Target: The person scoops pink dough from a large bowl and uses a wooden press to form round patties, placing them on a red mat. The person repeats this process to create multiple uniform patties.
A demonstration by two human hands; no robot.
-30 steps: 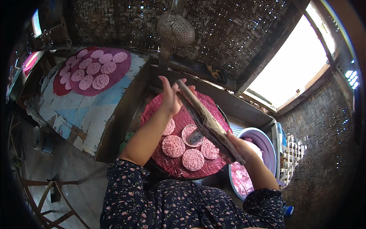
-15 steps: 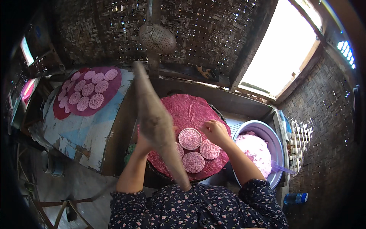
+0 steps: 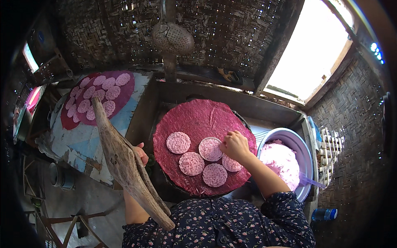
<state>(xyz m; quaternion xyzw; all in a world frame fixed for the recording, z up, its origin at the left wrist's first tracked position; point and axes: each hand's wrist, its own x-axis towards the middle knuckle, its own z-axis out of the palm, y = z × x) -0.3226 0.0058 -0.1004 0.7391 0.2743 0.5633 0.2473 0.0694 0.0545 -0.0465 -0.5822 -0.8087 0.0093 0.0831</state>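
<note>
My left hand (image 3: 142, 155) is mostly hidden behind a long, weathered, split piece of wood (image 3: 124, 161); its fingers curl at the wood's edge and seem closed around it. On the round magenta mat (image 3: 192, 113) lie several discs of fine pink noodle-like strands. One disc is encircled by a thin pale ring (image 3: 210, 149). At the ring's right side, my right hand (image 3: 235, 144) has its fingers bent together, touching the rim. Beneath its wrist, a pink strand disc (image 3: 231, 163) is partly covered.
To the right stands a lilac basin (image 3: 307, 159) of pink dough with a purple-handled utensil (image 3: 312, 181). A second magenta mat (image 3: 129, 91) bearing several discs lies on the worn board (image 3: 72, 142) at left. A perforated ladle (image 3: 173, 37) hangs ahead. A blue-capped bottle (image 3: 324, 214) lies low right.
The piece of wood has swung left with my left hand, uncovering two discs on the mat's left. My right hand has come down to the ring's right rim.
</note>
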